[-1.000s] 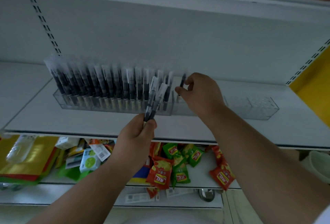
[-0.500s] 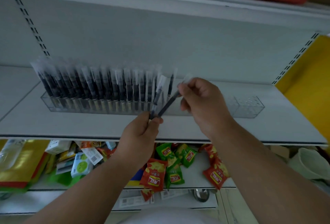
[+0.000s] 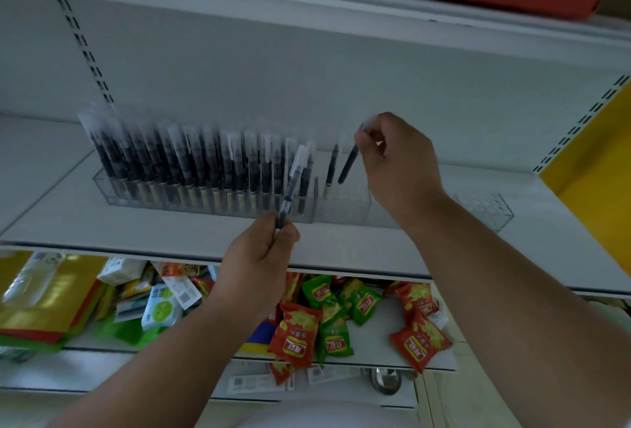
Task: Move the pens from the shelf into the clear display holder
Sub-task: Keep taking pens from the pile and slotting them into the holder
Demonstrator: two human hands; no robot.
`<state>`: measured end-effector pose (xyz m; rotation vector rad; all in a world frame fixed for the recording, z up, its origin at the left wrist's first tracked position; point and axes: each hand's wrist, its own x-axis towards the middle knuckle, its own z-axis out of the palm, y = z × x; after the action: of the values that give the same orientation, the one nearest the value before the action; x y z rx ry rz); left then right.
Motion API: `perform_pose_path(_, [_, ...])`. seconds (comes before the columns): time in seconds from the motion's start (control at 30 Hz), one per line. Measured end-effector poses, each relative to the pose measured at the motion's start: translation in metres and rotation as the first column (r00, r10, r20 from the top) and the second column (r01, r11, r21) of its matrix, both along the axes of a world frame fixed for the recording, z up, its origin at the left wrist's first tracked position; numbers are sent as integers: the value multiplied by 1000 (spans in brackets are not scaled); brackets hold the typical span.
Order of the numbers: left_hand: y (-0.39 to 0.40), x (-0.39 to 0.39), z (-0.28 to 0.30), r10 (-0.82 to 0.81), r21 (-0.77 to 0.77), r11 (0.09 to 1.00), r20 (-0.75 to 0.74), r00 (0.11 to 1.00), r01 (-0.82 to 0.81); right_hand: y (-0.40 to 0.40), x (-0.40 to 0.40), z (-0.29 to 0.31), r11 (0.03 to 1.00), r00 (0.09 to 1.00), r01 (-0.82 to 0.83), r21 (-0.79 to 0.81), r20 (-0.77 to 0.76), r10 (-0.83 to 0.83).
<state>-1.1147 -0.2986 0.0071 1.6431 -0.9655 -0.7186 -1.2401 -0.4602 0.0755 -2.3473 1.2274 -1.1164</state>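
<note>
Right hand: the right hand (image 3: 399,161), right of centre frame, is pinching one dark pen (image 3: 348,163) by its upper end between its fingertips (image 3: 362,136); the pen is hanging tilted, lower tip pointing down-left.
Pen tip: it is hovering just above the open right end of the clear display holder (image 3: 341,204), apart from it, not yet seated.
Left hand: the left hand (image 3: 259,257), lower centre, is closed around the lower ends of a small bundle of spare pens (image 3: 292,185), held upright in front of the holder; the exact count cannot be told.
Holder: it is standing on the white shelf (image 3: 102,226); its left and middle portions are carrying a dense row of pens (image 3: 177,161), and a single pen (image 3: 330,168) is standing alone just beside the hovering one.
Step in hand, as judged: seating the pinched pen in a free slot right of the single pen.
Recommended method: bringing the pen upright before lowering, aiming the tip at one slot only, releasing once it is bottoming out.
Risk, as judged: a tilted entry may be nudging the lone neighbour or straddling two slots.
Second holder: another clear holder (image 3: 485,209), far right on the shelf, is appearing empty.
</note>
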Motion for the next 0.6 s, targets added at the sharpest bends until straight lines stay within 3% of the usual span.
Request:
perform_pose_path(0.17, [1,0,-2,-10,11,1000,17,1000,10,-7,10,-16,996,989,-13,90,-146,26])
perform_pose_path(0.4, [-1,0,-1,-35,15,999,60,998,34,-10,11,-20,983,978,44,177,-207,-6])
perform_pose_path(0.53, [-4,1,0,-72,18,997,73,995,70,7,2,-18,973,993,90,213,-92,-72])
perform_pose_path(0.6, [-9,1,0,-96,15,995,115,989,95,20,-4,-15,956,999,35,292,16,-42])
